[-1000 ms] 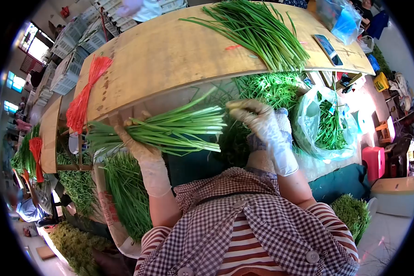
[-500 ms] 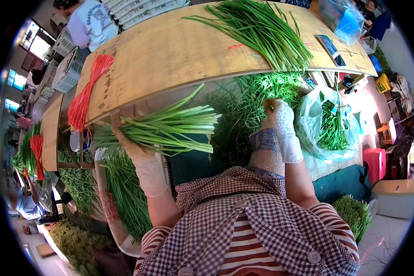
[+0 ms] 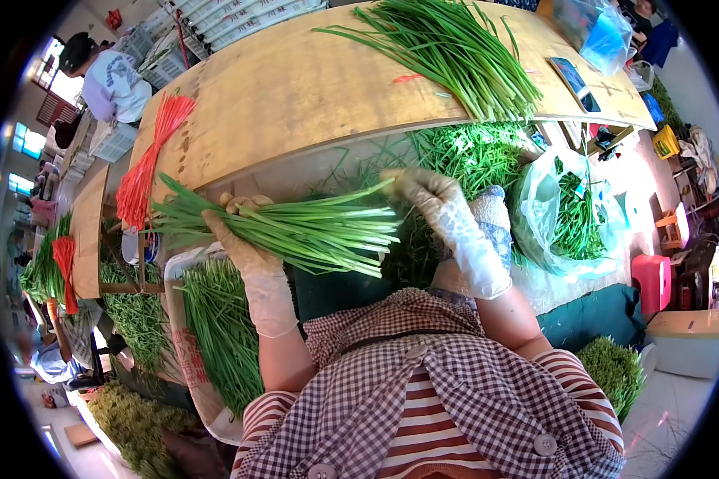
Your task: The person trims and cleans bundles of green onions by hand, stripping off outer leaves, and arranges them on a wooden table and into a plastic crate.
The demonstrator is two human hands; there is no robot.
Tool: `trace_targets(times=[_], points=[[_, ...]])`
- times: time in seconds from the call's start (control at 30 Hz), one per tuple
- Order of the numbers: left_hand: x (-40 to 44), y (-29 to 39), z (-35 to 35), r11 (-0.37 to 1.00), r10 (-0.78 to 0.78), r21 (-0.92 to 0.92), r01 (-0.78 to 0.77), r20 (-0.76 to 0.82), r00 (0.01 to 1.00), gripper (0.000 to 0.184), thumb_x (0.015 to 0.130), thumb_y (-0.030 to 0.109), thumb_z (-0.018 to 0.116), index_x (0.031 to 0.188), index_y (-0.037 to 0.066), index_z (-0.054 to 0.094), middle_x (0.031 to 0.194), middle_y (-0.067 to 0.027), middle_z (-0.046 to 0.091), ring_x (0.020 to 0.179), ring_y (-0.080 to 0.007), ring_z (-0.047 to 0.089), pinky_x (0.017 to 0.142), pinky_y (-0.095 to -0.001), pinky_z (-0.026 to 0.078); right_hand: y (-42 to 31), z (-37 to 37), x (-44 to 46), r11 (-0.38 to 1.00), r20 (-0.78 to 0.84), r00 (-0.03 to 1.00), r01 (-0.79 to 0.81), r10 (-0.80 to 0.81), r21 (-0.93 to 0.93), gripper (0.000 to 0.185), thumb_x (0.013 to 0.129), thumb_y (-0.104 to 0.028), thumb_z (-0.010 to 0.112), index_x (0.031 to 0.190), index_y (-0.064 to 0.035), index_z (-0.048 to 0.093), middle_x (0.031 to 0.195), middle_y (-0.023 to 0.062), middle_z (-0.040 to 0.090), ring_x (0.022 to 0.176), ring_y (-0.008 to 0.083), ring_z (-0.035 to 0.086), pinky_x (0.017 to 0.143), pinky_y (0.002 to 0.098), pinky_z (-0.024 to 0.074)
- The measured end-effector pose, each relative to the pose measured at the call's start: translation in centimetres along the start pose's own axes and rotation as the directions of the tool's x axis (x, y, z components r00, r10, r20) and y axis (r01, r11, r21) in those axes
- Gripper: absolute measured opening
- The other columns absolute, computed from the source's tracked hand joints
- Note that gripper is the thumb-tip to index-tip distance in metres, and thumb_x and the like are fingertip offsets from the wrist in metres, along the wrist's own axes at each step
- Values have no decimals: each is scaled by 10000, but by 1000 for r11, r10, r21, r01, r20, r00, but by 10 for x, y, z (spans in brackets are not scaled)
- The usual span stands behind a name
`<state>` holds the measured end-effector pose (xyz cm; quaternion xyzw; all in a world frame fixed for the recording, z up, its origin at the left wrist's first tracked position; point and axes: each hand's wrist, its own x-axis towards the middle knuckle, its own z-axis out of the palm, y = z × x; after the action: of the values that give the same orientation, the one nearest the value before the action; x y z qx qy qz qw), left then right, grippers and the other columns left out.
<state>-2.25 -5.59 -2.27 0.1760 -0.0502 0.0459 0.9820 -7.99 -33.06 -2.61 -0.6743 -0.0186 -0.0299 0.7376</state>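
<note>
My gloved left hand (image 3: pixel 246 239) is closed around a bundle of garlic chives (image 3: pixel 319 231), held sideways over my lap with the pale cut ends to the right. My gloved right hand (image 3: pixel 435 199) pinches the end of a single chive stalk (image 3: pixel 367 191) that stands out above the bundle. On the wooden table (image 3: pixel 272 104) in front lies a larger pile of garlic chives (image 3: pixel 463 60). Below my left forearm, a lined basket (image 3: pixel 190 343) holds more long chives (image 3: pixel 224 327).
Red plastic ties (image 3: pixel 156 164) hang over the table's left edge. A phone (image 3: pixel 575 84) lies at its right end. Loose green trimmings (image 3: pixel 475 152) heap beneath the table, beside a clear bag of greens (image 3: pixel 575 215). A pink stool (image 3: pixel 651 283) stands right; another person (image 3: pixel 116 84) is back left.
My right hand has come from the trimmings below the table leftward to the bundle and now pinches a stalk. My left hand still holds the bundle, tilted slightly differently. The person at back left has shifted.
</note>
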Motion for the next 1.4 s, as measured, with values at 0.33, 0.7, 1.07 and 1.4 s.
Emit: trace_targets(times=[0.33,0.7,1.07,1.4], points=[[-4,-14,8,979,-189,73,191,-29,982,258,898,359,627,1016,130,613,1013,-14,650,956,-241,609,893,-388,500,-17,24,2,923,33,999,38,-27,-382,241,880,-242,647,1019,-50,691,951,169,684,844,257,671,765,341,520],[4,7,3,996,-1,93,7,-57,998,250,915,343,602,969,99,609,919,-39,637,891,-205,609,798,-343,542,-17,-23,-5,976,-253,943,-215,216,33,265,909,-285,633,978,-34,681,1008,90,693,979,166,615,926,267,448],[11,-11,0,994,48,98,-46,-17,999,263,925,361,582,990,106,588,932,-35,616,947,-209,585,901,-372,489,-21,52,-26,945,206,930,-269,306,-186,260,894,-181,658,1035,36,672,948,114,701,873,119,625,803,267,496],[13,-13,9,983,99,165,-80,-113,989,259,936,357,564,907,100,566,852,-21,584,861,-178,566,843,-341,491,-3,36,-21,951,359,885,-308,297,-28,282,929,-167,594,1114,46,612,973,110,680,900,161,634,867,270,484]])
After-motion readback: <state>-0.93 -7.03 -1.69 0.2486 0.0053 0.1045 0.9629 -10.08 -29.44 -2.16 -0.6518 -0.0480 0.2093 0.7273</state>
